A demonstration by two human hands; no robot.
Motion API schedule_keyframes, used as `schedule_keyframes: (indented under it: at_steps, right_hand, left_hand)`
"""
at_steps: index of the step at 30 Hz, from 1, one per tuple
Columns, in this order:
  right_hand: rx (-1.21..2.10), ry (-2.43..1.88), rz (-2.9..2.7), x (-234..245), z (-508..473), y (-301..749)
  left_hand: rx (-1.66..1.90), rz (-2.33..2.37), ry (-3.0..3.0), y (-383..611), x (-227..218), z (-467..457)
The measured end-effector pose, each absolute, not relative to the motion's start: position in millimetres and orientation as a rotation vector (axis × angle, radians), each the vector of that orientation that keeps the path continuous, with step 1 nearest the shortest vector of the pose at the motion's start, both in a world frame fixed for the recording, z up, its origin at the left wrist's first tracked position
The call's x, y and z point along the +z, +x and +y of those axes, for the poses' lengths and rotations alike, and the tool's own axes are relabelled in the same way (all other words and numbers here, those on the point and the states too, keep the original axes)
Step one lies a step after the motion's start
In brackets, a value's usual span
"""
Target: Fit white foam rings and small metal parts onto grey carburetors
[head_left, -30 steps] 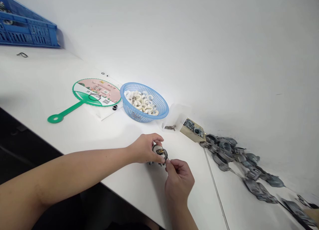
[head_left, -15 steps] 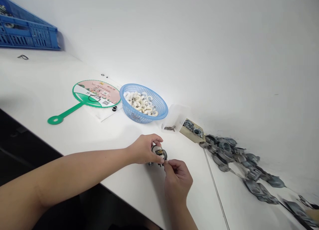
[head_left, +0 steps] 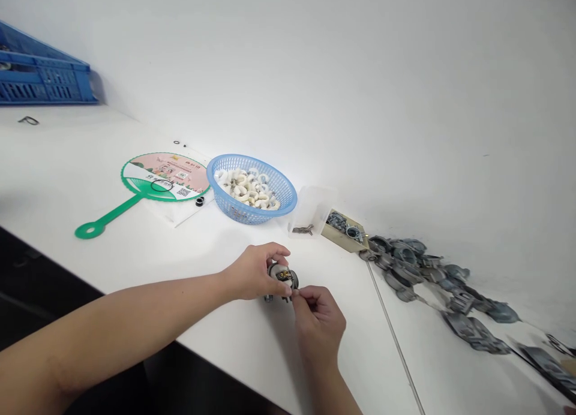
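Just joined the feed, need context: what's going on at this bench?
A person holds a small metal fitting with a brass-coloured centre in the left hand, while the right hand pinches at its edge with the fingertips. Nearby sit a blue mesh basket of white rings and a line of grey metal castings.

The left hand (head_left: 254,272) and right hand (head_left: 318,325) hid much of the metal fitting (head_left: 282,276); the blue crate (head_left: 45,79) was cut off at far left.
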State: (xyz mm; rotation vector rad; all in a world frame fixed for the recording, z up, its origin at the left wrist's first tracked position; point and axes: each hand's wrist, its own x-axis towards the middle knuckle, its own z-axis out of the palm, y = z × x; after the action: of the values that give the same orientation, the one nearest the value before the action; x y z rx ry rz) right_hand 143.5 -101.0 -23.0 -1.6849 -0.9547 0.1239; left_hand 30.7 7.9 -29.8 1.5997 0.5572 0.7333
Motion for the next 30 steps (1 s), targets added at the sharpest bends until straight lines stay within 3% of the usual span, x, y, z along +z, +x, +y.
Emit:
schedule_keyframes:
  at_steps: [30]
  right_hand:
    - [0.190, -1.641, -0.991, -16.9, -101.8, 141.2]
  left_hand:
    - [0.791, 0.698, 1.768, 26.7, -22.9, -5.9]
